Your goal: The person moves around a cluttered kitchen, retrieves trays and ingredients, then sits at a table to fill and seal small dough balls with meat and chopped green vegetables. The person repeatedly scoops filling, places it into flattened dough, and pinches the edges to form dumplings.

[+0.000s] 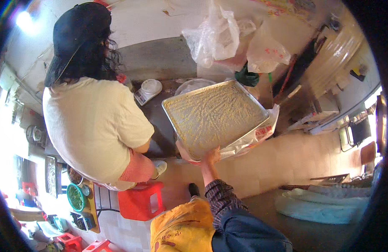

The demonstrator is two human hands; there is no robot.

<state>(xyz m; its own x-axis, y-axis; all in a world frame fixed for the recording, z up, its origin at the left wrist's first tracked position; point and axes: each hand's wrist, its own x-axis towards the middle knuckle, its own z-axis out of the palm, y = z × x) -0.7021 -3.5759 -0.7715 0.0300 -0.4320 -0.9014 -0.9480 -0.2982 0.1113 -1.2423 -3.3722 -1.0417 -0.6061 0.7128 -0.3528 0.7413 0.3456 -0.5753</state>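
Observation:
My right hand point(210, 157) grips the near edge of a metal baking tray point(213, 116). A thin, uneven layer of yellowish residue covers the tray's inside. The tray lies tilted across my view, its far corner pointing towards several clear plastic bags. A white plastic bag with red print point(262, 132) shows beneath its right and near sides. Behind the tray, the rim of a round clear lid or bowl point(194, 84) is partly covered. My left hand is out of view.
A person in a cream shirt point(93, 123) and dark cap is close on the left, by a red plastic stool point(140, 201). A kitchen scale point(147, 94) bearing a white tub point(151, 85) stands on the dark worktop point(159, 126). Plastic bags point(216, 37) lie at the back.

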